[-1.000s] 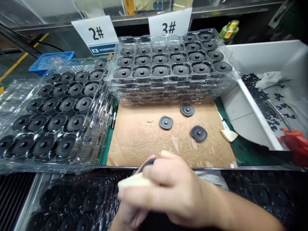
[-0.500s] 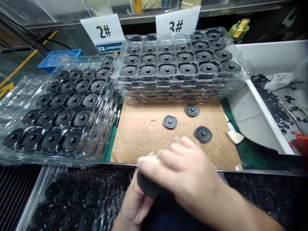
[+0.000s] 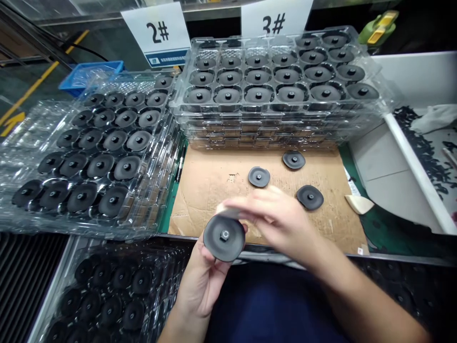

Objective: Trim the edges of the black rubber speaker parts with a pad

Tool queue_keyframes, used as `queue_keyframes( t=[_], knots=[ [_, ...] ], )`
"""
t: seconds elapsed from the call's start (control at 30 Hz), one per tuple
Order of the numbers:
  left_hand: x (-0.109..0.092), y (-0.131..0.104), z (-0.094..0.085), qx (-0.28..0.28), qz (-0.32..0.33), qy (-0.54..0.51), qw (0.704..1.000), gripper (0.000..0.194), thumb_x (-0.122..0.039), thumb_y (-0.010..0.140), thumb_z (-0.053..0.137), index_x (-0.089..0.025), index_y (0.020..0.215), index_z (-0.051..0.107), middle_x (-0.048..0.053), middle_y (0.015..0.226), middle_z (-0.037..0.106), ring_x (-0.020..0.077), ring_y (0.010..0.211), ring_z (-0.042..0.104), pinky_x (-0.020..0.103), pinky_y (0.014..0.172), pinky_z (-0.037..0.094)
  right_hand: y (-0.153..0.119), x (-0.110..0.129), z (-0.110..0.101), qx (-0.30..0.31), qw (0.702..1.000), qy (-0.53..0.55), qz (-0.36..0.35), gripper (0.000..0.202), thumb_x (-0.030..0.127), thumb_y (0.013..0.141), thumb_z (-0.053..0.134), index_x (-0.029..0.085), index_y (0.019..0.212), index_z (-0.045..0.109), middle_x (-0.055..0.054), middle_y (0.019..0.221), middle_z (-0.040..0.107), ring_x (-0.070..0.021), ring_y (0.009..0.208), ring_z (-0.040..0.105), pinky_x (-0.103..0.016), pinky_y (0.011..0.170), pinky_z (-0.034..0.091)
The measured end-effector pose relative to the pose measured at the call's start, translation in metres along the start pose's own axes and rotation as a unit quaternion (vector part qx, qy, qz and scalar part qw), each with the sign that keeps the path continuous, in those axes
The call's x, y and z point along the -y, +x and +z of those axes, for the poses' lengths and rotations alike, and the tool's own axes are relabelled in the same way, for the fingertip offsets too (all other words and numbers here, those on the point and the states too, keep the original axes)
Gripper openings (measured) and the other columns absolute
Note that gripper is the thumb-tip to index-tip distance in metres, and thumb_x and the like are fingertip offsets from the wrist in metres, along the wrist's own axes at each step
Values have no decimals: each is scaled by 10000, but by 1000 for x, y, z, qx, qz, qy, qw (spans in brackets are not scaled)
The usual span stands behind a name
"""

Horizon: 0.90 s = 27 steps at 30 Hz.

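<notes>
My left hand [image 3: 202, 283] grips a black, rounded disc [image 3: 216, 245] from below and at its edge, with its dished face and central stud turned up towards me. Fingers of my right hand [image 3: 285, 221] are closed round a small pale pad [image 3: 228, 211], which lies against the disc's far rim; much of the pad is hidden by the fingers. Beyond my hands, three similar discs lie apart on the cardboard sheet [image 3: 200, 190]: one in the middle [image 3: 259, 176], one farther back [image 3: 293, 160] and one to the right [image 3: 310, 197].
Stacked clear trays of black discs stand at the left [image 3: 143, 190] and the back [image 3: 250, 114]. Another tray stack [image 3: 157, 281] sits lower left. A cream wedge [image 3: 359, 204] lies near a white bin [image 3: 421, 166] with small black pieces. A blue basket [image 3: 71, 81] is far left.
My right hand has shifted back and up, uncovering the disc's face and stud. The disc in my left hand now faces up towards me. The whole view has shifted slightly.
</notes>
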State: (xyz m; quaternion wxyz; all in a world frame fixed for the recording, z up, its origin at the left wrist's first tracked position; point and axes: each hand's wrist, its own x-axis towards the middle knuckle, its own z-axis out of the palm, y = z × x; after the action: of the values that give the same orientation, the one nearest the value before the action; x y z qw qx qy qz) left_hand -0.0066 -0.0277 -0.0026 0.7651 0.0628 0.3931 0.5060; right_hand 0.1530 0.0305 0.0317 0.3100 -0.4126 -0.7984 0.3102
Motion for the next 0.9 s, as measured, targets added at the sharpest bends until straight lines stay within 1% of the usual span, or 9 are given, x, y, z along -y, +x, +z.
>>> queue_keyframes(
  t=[0.1, 0.23, 0.3, 0.43, 0.53, 0.63, 0.73, 0.83, 0.9],
  knots=[
    [-6, 1, -3, 15, -2, -35, 999, 530, -401, 615, 730, -246, 1105, 600, 72, 1133, 638, 263, 1049, 582, 327, 900, 479, -20, -29, 15, -12, 993, -1, 116, 275, 196, 886, 490, 270, 1137, 575, -15, 1016, 651, -146, 890, 576, -288, 786, 407],
    [-8, 2, -3, 26, 0, -52, 998, 515, -365, 631, 722, -229, 1112, 599, 91, 1182, 612, 284, 1090, 552, 328, 896, 482, -51, -54, 49, 37, 991, 16, 130, 262, 159, 862, 497, 269, 1065, 623, 5, 779, 654, -138, 709, 587, -279, 670, 445],
    [-7, 3, -1, 28, 0, -50, 998, 513, -354, 632, 722, -229, 1114, 599, 86, 1184, 611, 286, 1101, 544, 329, 896, 484, -54, -56, 53, 34, 990, 10, 138, 245, 152, 847, 508, 256, 1020, 646, 2, 740, 647, -144, 680, 586, -284, 643, 452],
    [-5, 2, 3, 37, 9, -42, 998, 515, -354, 645, 713, -250, 1133, 588, 63, 1189, 610, 269, 1104, 544, 325, 919, 468, -34, -26, 27, -67, 983, 12, 172, 281, 210, 888, 461, 249, 1144, 569, -36, 1025, 643, -164, 862, 599, -300, 730, 478],
    [-4, 1, 6, 42, 3, -41, 998, 416, -325, 696, 687, -262, 1100, 611, 13, 1131, 644, 189, 1091, 554, 222, 904, 457, -17, 14, 9, -158, 984, 20, 74, 307, 192, 879, 468, 190, 1177, 538, -53, 1073, 634, -171, 911, 593, -307, 803, 468],
    [-5, 0, 4, 46, -19, -29, 998, 380, -303, 750, 649, -281, 1125, 592, -23, 1135, 638, 166, 1097, 546, 203, 911, 445, -12, 39, 5, -75, 995, 39, -48, 302, 136, 866, 452, 99, 1153, 539, -68, 934, 661, -153, 798, 592, -289, 744, 465],
    [-5, 0, 4, 34, 16, -16, 999, 441, -272, 695, 705, -324, 1116, 588, -39, 1123, 646, 184, 1043, 585, 254, 891, 483, -8, 43, 5, 29, 998, 63, -10, 259, 145, 874, 455, 168, 1107, 566, -13, 885, 653, -116, 764, 580, -237, 707, 448],
    [-3, 0, 11, 39, 3, -17, 999, 338, -260, 681, 719, -313, 1007, 652, -60, 1017, 689, 123, 957, 622, 140, 790, 501, 0, 39, 6, -15, 1000, 0, 11, 256, 188, 888, 434, 166, 1107, 565, -22, 843, 643, -143, 758, 573, -272, 693, 432],
    [-3, -1, 14, 55, -22, -5, 998, 294, -298, 692, 707, -322, 982, 663, -71, 978, 695, 119, 997, 602, 125, 793, 492, 1, 38, 6, -55, 998, -23, -26, 288, 179, 888, 412, 111, 1136, 543, -55, 851, 640, -168, 772, 567, -307, 713, 428]
  ],
)
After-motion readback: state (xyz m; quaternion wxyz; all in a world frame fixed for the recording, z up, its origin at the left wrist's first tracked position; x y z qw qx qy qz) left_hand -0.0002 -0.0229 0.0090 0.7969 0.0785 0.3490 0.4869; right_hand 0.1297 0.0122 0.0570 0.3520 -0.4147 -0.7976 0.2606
